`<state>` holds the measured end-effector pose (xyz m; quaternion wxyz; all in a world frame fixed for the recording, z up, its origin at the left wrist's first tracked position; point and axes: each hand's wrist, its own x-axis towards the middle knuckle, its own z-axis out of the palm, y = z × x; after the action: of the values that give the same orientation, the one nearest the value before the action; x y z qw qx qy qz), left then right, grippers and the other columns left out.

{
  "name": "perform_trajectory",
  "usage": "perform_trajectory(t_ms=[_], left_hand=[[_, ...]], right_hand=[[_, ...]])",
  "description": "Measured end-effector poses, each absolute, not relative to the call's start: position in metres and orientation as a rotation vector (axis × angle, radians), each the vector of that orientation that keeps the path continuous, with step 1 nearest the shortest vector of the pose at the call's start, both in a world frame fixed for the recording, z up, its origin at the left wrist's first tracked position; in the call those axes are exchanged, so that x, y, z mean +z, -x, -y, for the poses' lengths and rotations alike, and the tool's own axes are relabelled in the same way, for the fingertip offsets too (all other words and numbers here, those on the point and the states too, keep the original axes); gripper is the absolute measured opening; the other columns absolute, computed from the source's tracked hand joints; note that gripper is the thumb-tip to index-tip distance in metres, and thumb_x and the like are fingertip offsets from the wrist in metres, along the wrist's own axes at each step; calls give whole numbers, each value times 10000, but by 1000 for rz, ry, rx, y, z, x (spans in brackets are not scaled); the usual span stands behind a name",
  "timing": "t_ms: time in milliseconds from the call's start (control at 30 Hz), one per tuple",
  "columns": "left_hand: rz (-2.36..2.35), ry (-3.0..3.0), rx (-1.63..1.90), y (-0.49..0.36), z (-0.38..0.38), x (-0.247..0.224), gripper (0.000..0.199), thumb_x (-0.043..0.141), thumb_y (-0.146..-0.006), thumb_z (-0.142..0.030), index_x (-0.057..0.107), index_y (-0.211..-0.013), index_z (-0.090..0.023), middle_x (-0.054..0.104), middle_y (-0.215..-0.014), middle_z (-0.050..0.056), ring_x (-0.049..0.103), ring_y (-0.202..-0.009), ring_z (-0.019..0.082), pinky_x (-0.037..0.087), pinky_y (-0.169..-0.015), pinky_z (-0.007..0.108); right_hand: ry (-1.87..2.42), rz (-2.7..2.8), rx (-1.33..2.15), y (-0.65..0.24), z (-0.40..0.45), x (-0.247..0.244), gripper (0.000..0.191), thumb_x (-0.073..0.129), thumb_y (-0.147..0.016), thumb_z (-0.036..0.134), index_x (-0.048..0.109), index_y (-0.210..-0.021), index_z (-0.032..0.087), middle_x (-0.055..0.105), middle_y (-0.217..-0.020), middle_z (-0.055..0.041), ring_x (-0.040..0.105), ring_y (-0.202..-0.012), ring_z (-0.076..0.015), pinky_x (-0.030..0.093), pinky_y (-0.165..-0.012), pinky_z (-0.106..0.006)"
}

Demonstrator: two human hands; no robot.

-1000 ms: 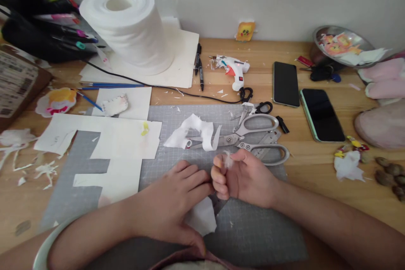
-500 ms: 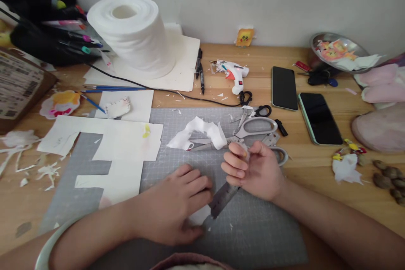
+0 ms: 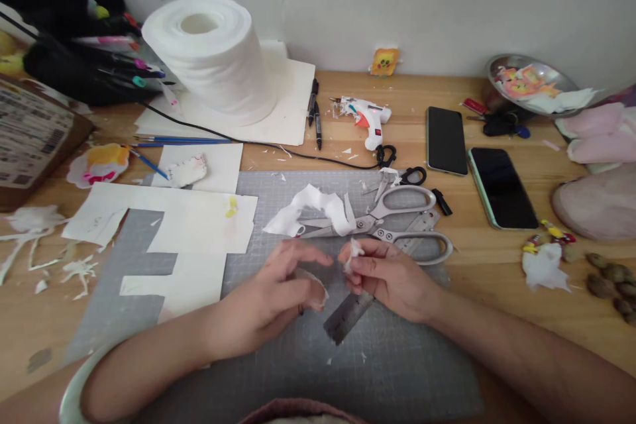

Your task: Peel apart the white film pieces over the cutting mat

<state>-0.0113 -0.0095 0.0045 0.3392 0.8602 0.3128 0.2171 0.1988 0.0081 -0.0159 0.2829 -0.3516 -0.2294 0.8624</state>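
My left hand (image 3: 278, 295) is raised just over the grey cutting mat (image 3: 397, 358), its thumb and curled fingers around a white paper piece (image 3: 318, 293) that is mostly hidden; the index finger reaches toward my right hand. A small crumpled bit of white tissue (image 3: 354, 255) is pinched between the fingertips of my right hand (image 3: 385, 271). Beneath that hand a steel ruler (image 3: 348, 318) lies slantwise on the mat. Just beyond both hands are large grey-handled scissors (image 3: 405, 199), with a curled strip of white tissue (image 3: 313, 202) lying across their blades.
Cut white paper (image 3: 193, 225) lies at left. Behind stand a big white tissue roll (image 3: 209, 73) and a glue gun (image 3: 370, 120) with its black cord. Two phones (image 3: 501, 185) (image 3: 446, 139) and a metal bowl (image 3: 536, 83) of painted pieces are at right.
My left hand has lifted off the mat, bringing the white paper piece up in its fingers. My right hand has turned over, and the tissue bit now shows at its fingertips.
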Motion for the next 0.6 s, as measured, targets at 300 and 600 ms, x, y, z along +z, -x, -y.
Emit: perform_trajectory(t_ms=[300, 600], left_hand=[[-872, -2036, 611, 4, 15, -3, 251, 379, -821, -53, 584, -765, -186, 532, -1116, 111, 431, -1162, 227, 457, -893, 430], [-895, -2085, 517, 4, 25, -16, 263, 473, -789, -100, 654, -889, -262, 449, -1270, 75, 424, -1157, 233, 500, -817, 409]], right_hand=[[1054, 1139, 1971, -190, 8, -16, 207, 674, -736, 317, 520, -755, 180, 489, -660, 40, 446, -578, -74, 354, -538, -202], [850, 1684, 1688, -193, 10, -17, 96, 553, -837, 270, 593, -826, 183, 551, -850, -28, 512, -761, -120, 406, -688, -239]])
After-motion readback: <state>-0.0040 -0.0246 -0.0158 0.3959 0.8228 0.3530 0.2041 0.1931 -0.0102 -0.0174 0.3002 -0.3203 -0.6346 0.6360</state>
